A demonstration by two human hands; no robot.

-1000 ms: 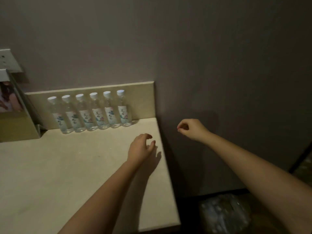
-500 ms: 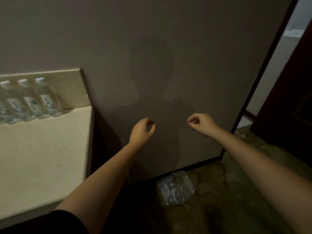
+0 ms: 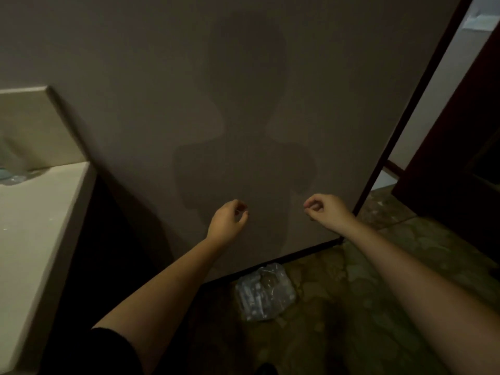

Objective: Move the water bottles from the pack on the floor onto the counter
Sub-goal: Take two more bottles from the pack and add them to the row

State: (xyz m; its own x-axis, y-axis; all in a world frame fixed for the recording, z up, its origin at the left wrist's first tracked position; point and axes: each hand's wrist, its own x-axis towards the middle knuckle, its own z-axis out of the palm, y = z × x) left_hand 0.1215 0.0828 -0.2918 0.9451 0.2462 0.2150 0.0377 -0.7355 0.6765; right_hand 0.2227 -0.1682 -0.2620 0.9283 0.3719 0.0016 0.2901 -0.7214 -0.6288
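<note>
A plastic-wrapped pack of water bottles [image 3: 263, 292] lies on the floor against the base of the wall, low in the middle of the view. Both my arms reach forward in the air in front of the wall. My left hand [image 3: 228, 221] hangs loosely curled and holds nothing, above and left of the pack. My right hand [image 3: 326, 211] is also loosely curled and holds nothing, above and right of the pack. The beige counter [image 3: 40, 226] is at the left; only the blurred base of a bottle [image 3: 12, 177] shows at its far left edge.
A grey wall [image 3: 243, 90] fills the view ahead, with my shadow on it. A dark doorway and door [image 3: 460, 131] stand at the right. The floor [image 3: 378, 280] has a mottled greenish pattern. The counter's right edge drops into a dark gap.
The view has swung right, away from the counter and its row of bottles. My left hand has left the counter top, and both hands now hang in front of the wall above the pack.
</note>
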